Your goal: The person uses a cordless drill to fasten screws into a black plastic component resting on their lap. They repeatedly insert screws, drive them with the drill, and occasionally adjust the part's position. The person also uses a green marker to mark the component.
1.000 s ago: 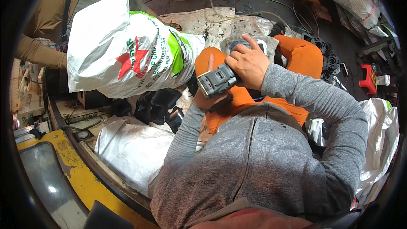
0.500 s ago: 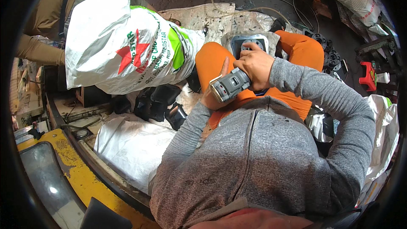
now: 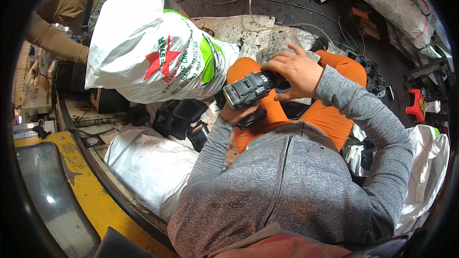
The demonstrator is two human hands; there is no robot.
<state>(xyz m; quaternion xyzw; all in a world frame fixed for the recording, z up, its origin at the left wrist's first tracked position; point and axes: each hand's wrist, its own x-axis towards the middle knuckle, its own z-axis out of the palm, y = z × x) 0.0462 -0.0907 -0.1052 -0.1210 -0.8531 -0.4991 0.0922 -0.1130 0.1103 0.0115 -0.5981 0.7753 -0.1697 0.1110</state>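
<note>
A grey and black cordless drill [image 3: 247, 90] lies across my lap, its chuck end pointing right and away from me. My left hand [image 3: 237, 113] is wrapped round it from below, mostly hidden under its body. Over the chuck reaches my right hand [image 3: 302, 74], thumb and fingers spread apart, the fingertips at or very near the chuck. Behind that hand, between my knees, a grey metal-looking part [image 3: 267, 55] shows only in part. What lies under my right palm is hidden.
A large white sack [image 3: 129, 52] stands at the left, with a person's brown sleeve [image 3: 55, 36] beside it. Black parts [image 3: 174, 117] lie below it. Round dark parts [image 3: 375, 79] and a red stool-like object [image 3: 416, 105] are at the right. A hose [image 3: 251, 12] crosses the floor.
My right hand has opened and shifted slightly right, uncovering the drill's front end. The drill has moved left and a little up, with my left hand now beneath it. The view has shifted slightly.
</note>
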